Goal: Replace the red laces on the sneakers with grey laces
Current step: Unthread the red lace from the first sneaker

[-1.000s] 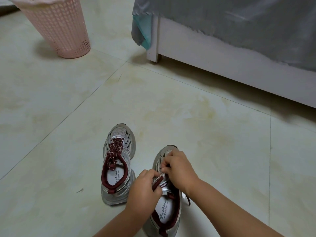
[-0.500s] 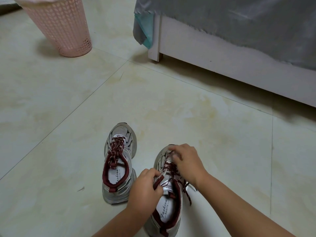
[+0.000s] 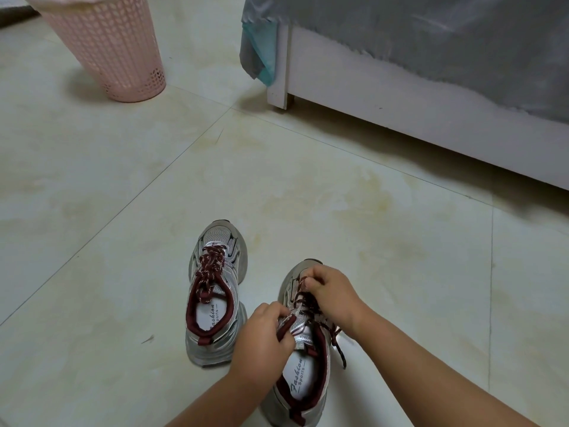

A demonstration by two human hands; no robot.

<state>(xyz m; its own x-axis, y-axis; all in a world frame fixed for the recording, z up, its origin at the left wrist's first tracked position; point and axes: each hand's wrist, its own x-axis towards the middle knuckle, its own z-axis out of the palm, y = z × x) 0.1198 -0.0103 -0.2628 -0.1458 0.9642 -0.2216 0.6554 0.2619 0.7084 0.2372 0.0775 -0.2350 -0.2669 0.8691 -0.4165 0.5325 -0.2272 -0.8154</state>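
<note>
right hand (image 3: pixel 334 295) moved farther toward toe, pinching red lace (image 3: pixel 303 295) | left hand (image 3: pixel 261 340) grips right sneaker's (image 3: pixel 308 377) tongue | step: unlacing (no grey laces visible) | next: pull crossings loose

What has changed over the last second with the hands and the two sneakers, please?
The right hand slid toewards along the right sneaker and now pinches the red lace near the toe; loosened lace ends have appeared beside the shoe. The left hand keeps its grip on the tongue. The left sneaker stays laced, untouched.
</note>
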